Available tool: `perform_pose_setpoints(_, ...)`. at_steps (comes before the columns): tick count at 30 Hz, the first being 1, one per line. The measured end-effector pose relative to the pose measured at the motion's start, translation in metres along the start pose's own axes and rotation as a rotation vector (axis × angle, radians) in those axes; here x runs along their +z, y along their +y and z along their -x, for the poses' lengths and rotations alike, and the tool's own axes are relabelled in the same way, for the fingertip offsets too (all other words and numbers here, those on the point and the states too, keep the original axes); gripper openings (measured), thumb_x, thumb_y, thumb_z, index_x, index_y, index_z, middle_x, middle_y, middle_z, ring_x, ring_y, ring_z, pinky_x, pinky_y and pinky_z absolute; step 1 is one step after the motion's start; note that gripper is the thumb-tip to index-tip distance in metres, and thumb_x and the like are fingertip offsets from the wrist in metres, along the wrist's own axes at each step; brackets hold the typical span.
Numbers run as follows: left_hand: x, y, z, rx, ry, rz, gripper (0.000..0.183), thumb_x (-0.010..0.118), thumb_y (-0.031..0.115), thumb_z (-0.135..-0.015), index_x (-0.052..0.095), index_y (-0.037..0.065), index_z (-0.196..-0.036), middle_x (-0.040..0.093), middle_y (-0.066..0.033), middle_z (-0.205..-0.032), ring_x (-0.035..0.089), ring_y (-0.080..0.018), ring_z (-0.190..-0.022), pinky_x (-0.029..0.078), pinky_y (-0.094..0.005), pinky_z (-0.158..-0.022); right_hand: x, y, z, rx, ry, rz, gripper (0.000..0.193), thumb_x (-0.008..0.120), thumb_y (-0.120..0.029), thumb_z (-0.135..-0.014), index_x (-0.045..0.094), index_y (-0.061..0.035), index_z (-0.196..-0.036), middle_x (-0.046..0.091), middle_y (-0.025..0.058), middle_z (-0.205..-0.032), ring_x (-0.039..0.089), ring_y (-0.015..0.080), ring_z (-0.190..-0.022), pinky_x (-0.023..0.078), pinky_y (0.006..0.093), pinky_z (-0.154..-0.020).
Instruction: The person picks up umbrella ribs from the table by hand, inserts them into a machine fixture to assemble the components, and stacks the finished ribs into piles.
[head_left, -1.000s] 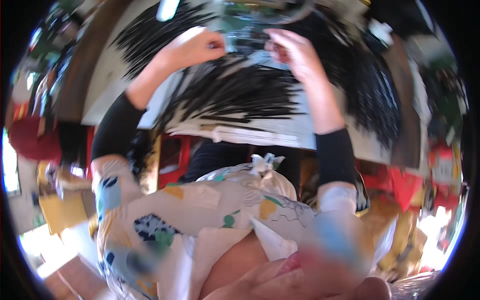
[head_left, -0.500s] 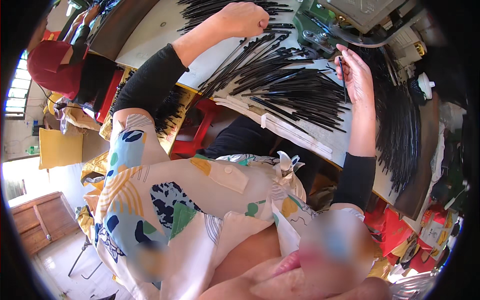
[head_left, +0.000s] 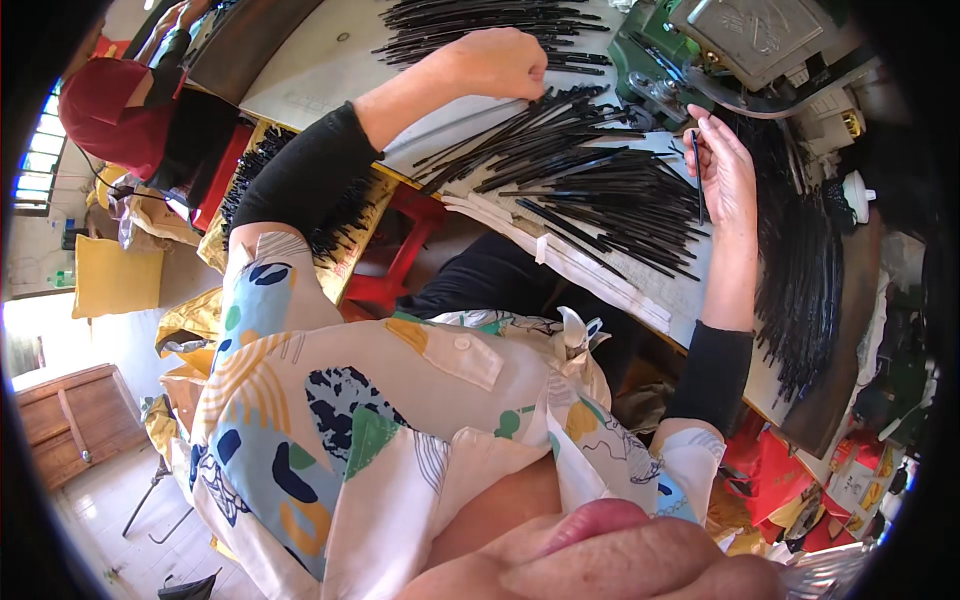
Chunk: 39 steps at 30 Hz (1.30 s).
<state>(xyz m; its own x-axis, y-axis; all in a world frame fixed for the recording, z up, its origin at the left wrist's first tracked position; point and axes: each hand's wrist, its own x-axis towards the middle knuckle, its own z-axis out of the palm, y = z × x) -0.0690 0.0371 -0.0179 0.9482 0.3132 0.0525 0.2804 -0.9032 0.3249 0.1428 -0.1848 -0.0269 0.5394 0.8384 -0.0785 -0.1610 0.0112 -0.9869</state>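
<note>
My left hand (head_left: 500, 65) is closed in a fist above the white worktable (head_left: 330, 85), palm turned away, so what its fingers hold, if anything, is hidden. Just beside it lie thin black rods with knobbly ends, in a fanned pile (head_left: 590, 180) that spreads toward my right arm. Close to the green metal machine (head_left: 655, 75), my right hand (head_left: 725, 165) pinches one slim black rod (head_left: 697, 180) between thumb and fingers. The rod stands roughly lengthwise along the palm.
More black rods (head_left: 490, 30) lie at the table's far side, and a long heap (head_left: 805, 270) hangs right of my forearm. A red stool (head_left: 405, 245) stands beneath the table edge. At the far left sits another person in a dark red cap (head_left: 115, 115).
The whole view has shifted slightly, with the table and machine lower and farther right. Both hands keep nearly the same places over the table; the right still holds its rod.
</note>
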Motion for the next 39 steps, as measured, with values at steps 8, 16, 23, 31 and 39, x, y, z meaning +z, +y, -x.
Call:
perform_pose_setpoints(8,-0.019,-0.002,0.002,-0.099,0.038,0.187,0.019,0.055,0.02,-0.078,0.065,0.004,-0.084,0.064,-0.006,-0.068,0.059,-0.0138,-0.056,0.048,-0.0272,-0.056,0.001,-0.001,-0.001,-0.01,-0.006,-0.023,0.028,0.054,-0.02,-0.09,0.056,-0.0007,-0.11,0.059,0.003,-0.075,0.052,0.005,-0.057,0.04,0.0178,-0.051)
perform_pose_setpoints(16,-0.046,-0.071,0.03,-0.302,0.466,-0.04,0.03,0.061,0.034,-0.079,0.066,0.01,-0.095,0.066,-0.0097,-0.088,0.062,-0.0234,-0.081,0.048,-0.0336,-0.074,-0.003,-0.003,0.002,0.0,-0.008,0.022,0.03,0.053,-0.022,-0.09,0.054,-0.0015,-0.112,0.057,0.0013,-0.074,0.05,0.0042,-0.056,0.038,0.0174,-0.048)
perform_pose_setpoints(23,-0.014,-0.153,0.031,-0.567,0.857,0.004,0.048,0.054,0.043,-0.083,0.055,0.008,-0.116,0.053,-0.0132,-0.12,0.049,-0.0317,-0.111,0.04,-0.0386,-0.093,0.003,0.001,0.001,0.039,0.001,-0.003,0.027,0.051,-0.019,-0.091,0.054,-0.0025,-0.112,0.058,0.002,-0.073,0.051,0.0047,-0.053,0.039,0.0186,-0.045)
perform_pose_setpoints(31,-0.008,-0.212,0.002,-0.691,1.012,0.031,0.06,0.047,0.048,-0.085,0.05,0.001,-0.121,0.048,-0.0209,-0.125,0.043,-0.0347,-0.118,0.036,-0.0408,-0.097,0.01,-0.002,0.007,0.029,0.039,0.011,0.026,0.052,-0.019,-0.091,0.055,-0.0021,-0.11,0.056,0.0022,-0.072,0.049,0.0051,-0.053,0.038,0.0178,-0.045)
perform_pose_setpoints(39,0.0,-0.202,-0.036,-0.622,0.937,0.093,0.057,0.047,0.048,-0.085,0.052,0.001,-0.118,0.047,-0.0225,-0.124,0.044,-0.036,-0.116,0.038,-0.042,-0.095,0.014,-0.006,0.008,0.033,0.007,0.017,0.026,0.051,-0.019,-0.092,0.055,-0.0012,-0.11,0.056,0.0023,-0.072,0.05,0.0057,-0.053,0.039,0.0184,-0.045)
